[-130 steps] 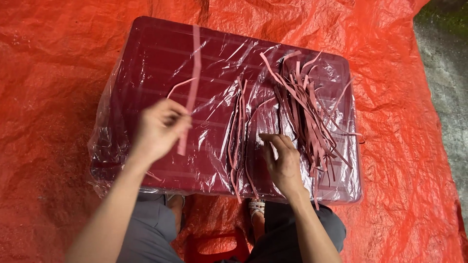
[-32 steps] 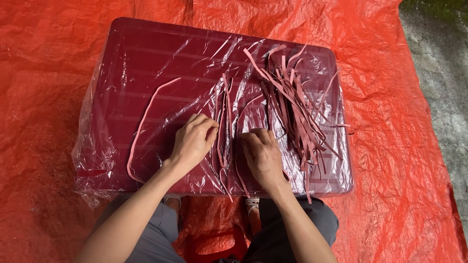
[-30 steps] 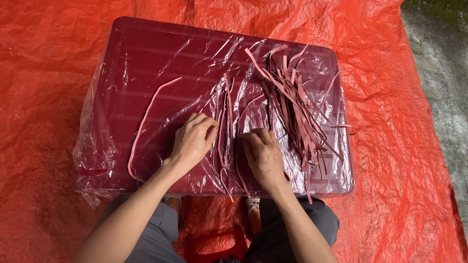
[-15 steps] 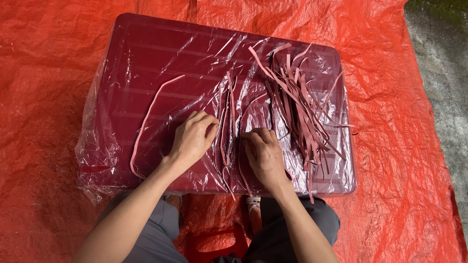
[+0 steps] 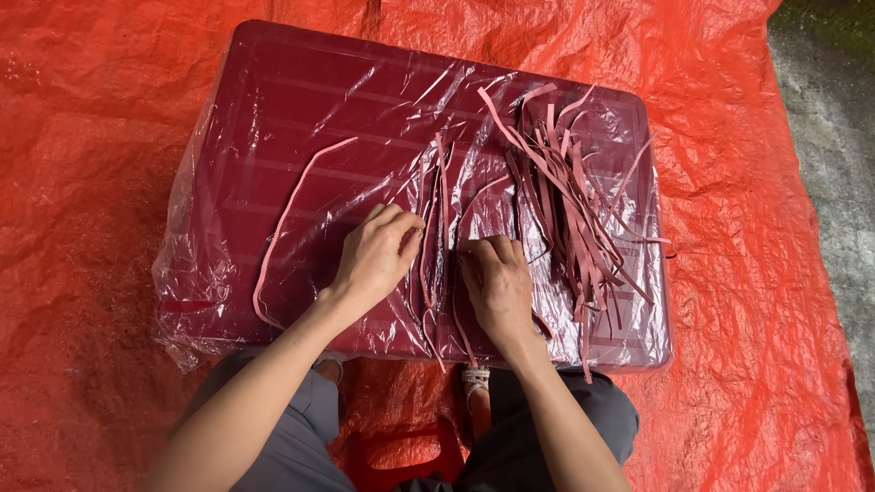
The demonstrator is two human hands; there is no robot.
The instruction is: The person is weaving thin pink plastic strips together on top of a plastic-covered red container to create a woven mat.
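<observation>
Both hands press knuckles-up, fingers curled onto a small bunch of pink strips (image 5: 436, 239): left hand (image 5: 375, 257) just left of it, right hand (image 5: 497, 282) just right. They lie on a maroon crate (image 5: 301, 109) (wrapped in clear film), standing on an orange tarp (image 5: 82, 137). A bigger strip pile (image 5: 570, 200) lies rightward.

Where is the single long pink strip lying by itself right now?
In the head view, the long pink strip curves alone on the left half of the plastic-wrapped maroon board, just left of the left hand.
</observation>
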